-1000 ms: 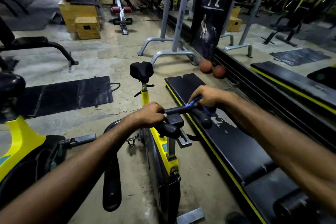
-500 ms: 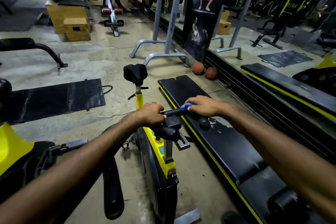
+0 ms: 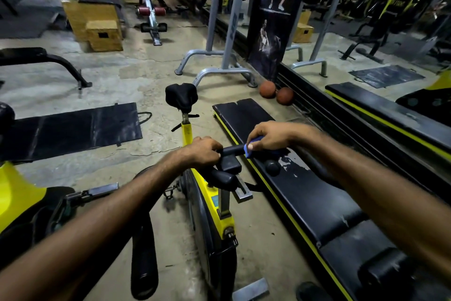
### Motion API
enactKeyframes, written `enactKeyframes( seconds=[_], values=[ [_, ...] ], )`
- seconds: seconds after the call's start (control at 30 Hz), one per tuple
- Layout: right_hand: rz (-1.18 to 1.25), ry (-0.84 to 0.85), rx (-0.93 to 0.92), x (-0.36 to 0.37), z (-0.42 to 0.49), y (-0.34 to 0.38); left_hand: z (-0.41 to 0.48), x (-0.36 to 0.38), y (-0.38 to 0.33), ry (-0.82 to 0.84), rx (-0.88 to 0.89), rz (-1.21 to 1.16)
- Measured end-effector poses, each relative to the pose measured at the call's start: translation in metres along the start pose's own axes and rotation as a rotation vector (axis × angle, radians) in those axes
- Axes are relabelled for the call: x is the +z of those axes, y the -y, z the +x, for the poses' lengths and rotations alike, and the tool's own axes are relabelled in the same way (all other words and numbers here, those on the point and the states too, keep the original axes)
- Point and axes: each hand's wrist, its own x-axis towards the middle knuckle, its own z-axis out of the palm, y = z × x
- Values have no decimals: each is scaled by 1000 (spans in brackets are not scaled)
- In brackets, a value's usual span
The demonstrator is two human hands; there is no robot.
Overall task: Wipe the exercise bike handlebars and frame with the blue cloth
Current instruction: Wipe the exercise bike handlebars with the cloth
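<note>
A yellow and black exercise bike point(image 3: 214, 205) stands in front of me, its black saddle point(image 3: 181, 96) at the far end. My left hand point(image 3: 203, 151) grips the left side of the black handlebar point(image 3: 231, 149). On the bar's right side my right hand point(image 3: 269, 136) holds the blue cloth point(image 3: 249, 148), wrapped round the bar. Only a small part of the cloth shows under my fingers and thumb. The bar's round right end point(image 3: 272, 167) pokes out below that hand.
A long black bench with a yellow edge point(image 3: 305, 203) runs along the bike's right side. A second yellow bike point(image 3: 22, 205) stands at the left. A black mat point(image 3: 70, 129) lies on the concrete floor. Two brown balls point(image 3: 275, 92) rest by the mirrored wall.
My right hand with the cloth has slid along the right side of the handlebar. My left hand has kept its grip. The camera has shifted a little.
</note>
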Motion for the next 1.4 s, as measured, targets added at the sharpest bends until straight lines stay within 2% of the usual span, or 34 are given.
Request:
enactKeyframes(
  seconds=[0.07,0.2,0.27,0.33,0.43,0.5,0.57,0.7,0.83,0.9,0.97,1.03,1.1,1.17,1.3,1.4],
  values=[
    [35,13,19,-9,-3,-1,2,1,0,0,-15,-14],
    [47,-306,95,12,21,-6,6,4,-2,-12,-48,-56],
    [178,-348,139,35,27,-11,7,5,-4,-16,-58,-56],
    [475,-372,194,50,21,-16,9,7,-5,-16,-67,-66],
    [934,-335,266,51,-3,-28,6,4,-14,-17,-60,-65],
    [1050,-234,278,41,-28,-32,4,3,-23,-21,-26,-47],
    [1092,-162,205,32,-45,-31,6,3,-32,-36,12,-25],
    [888,-330,224,41,-37,-15,6,6,-45,-33,11,25],
    [706,-370,212,49,-51,-3,5,9,-39,-26,10,17],
    [662,-350,154,46,-72,0,4,9,-37,-30,8,13],
    [454,-341,82,41,-91,3,3,10,-38,-39,11,14],
    [378,-351,29,33,-102,12,2,12,-37,-44,14,-1],
    [392,-416,17,28,-99,23,2,13,-34,-51,17,-28],
    [233,-481,21,30,-86,28,4,14,-32,-61,17,-40],
    [-11,-343,-45,47,-79,25,7,16,-30,-71,17,-47],
    [-105,-343,-141,43,-93,17,9,17,-27,-77,17,-63]
  ],
)
